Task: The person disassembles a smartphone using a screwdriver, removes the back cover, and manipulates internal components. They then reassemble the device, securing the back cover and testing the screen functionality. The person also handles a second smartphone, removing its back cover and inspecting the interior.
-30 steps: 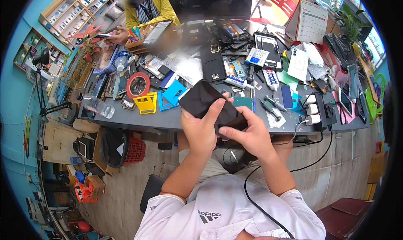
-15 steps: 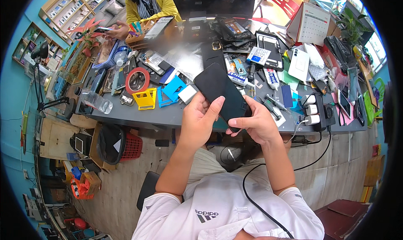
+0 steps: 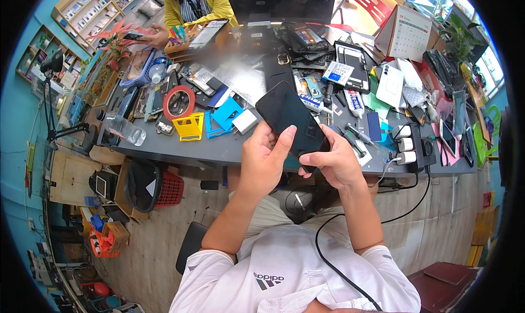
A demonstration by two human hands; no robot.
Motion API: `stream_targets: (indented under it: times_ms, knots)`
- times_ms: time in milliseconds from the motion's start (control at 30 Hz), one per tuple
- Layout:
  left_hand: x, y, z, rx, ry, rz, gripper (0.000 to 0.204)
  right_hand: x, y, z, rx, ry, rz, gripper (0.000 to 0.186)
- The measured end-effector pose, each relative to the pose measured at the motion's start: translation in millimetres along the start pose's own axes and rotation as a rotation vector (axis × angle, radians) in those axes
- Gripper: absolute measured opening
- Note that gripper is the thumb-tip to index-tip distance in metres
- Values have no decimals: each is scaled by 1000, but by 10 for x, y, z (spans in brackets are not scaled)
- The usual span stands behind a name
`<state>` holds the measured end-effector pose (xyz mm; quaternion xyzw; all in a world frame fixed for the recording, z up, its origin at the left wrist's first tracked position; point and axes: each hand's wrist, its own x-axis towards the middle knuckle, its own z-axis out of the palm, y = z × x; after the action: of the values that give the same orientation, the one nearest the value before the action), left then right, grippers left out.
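A black smartphone (image 3: pixel 290 116), tilted with its dark screen facing up, is held between both hands over the desk's near edge. My left hand (image 3: pixel 268 157) grips its lower left, thumb lying on the screen. My right hand (image 3: pixel 339 162) grips the lower right, thumb pressed near the bottom corner. Just left of the phone sit a white block (image 3: pixel 245 122), a blue phone stand (image 3: pixel 225 116) and a yellow phone stand (image 3: pixel 187 131). Glue tubes (image 3: pixel 354 103) and screwdrivers (image 3: pixel 356 131) lie to the right. The backs of the fingers under the phone are partly hidden.
The cluttered grey desk (image 3: pixel 180 149) holds phone parts, red tape (image 3: pixel 178 90), a bottle (image 3: pixel 120 127), a power strip (image 3: pixel 416 148) and a calendar (image 3: pixel 407 34). A person in yellow (image 3: pixel 216 4) sits opposite with a phone. A bin (image 3: pixel 141 188) and a black cable (image 3: pixel 328 258) are below.
The phone and both hands have shifted up and slightly right in the picture since a second ago, with the white block now showing beside them. The grip remains two-handed.
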<state>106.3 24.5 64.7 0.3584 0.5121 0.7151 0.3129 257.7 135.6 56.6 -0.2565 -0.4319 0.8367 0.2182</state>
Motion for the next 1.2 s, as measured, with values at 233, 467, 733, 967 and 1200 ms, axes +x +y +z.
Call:
stream_targets:
  times_ms: [233, 467, 733, 967, 1200]
  knots:
    - [16, -45, -33, 49, 56, -14, 24, 8, 4, 8, 31, -96, -24, 74]
    - [154, -106, -129, -184, 170, -102, 24, -48, 5, 16, 257, -254, -27, 52]
    - [166, -128, -143, -361, 84, -278, 35, -23, 146, 73, 237, -296, -35, 53]
    - [137, -99, -345, -554, 86, -216, 55, -183, 168, -23, -285, -23, -234, 30]
    - [169, -214, -409, -744, 219, -50, 60, -121, -64, -433, -1147, 324, -732, 13]
